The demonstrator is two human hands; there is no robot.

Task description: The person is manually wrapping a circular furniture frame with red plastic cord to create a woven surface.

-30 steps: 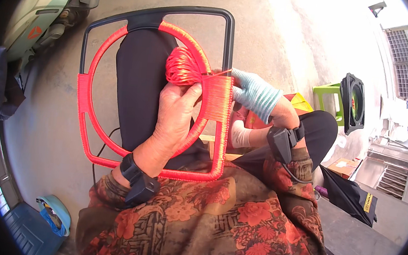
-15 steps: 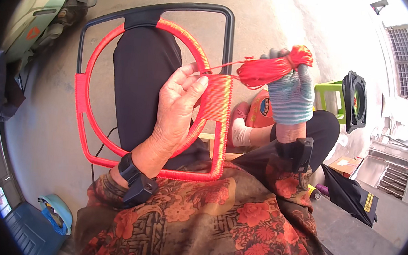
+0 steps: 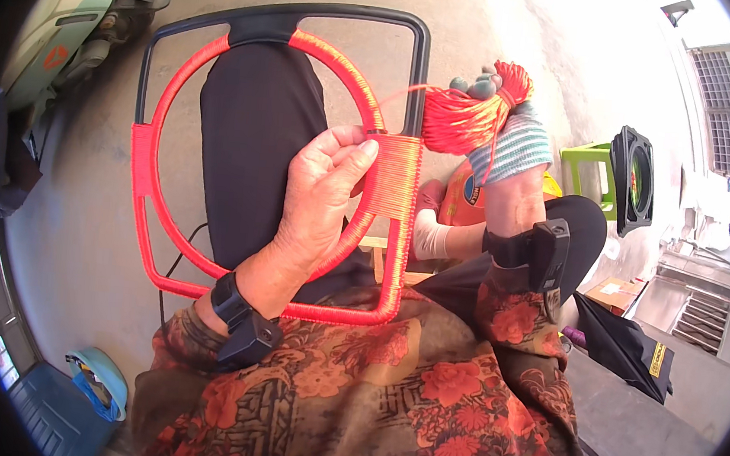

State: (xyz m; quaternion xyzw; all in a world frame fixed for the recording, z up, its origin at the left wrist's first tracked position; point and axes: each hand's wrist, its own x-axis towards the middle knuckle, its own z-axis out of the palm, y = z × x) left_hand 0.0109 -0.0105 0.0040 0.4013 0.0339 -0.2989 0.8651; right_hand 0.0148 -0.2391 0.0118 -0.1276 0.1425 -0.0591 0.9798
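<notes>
Across my lap lies a black square frame with a ring inside it point(image 3: 422, 77), much of it wrapped in red cord. My bare left hand point(image 3: 323, 185) pinches the ring at the upper edge of the wrapped right side point(image 3: 394, 174), thumb on top. In a striped grey-and-teal glove, my right hand point(image 3: 500, 123) grips a bundle of red cord point(image 3: 465, 122) just right of the frame. A strand runs from the bundle leftward past the bare black bar to the ring near my left fingertips. The frame's top and upper sides are bare black plastic.
A green stool point(image 3: 593, 178) with another black frame point(image 3: 635, 182) against it stands at the right. Beyond my right knee lies a black folded umbrella-like cloth point(image 3: 624, 346). A light blue helmet-like bowl point(image 3: 98, 381) rests at lower left; a scooter point(image 3: 70, 24) stands upper left.
My right hand has moved slightly left and up with the cord bundle, turning so the bundle hangs closer to the frame. The frame has shifted a little; my left hand keeps its pinch.
</notes>
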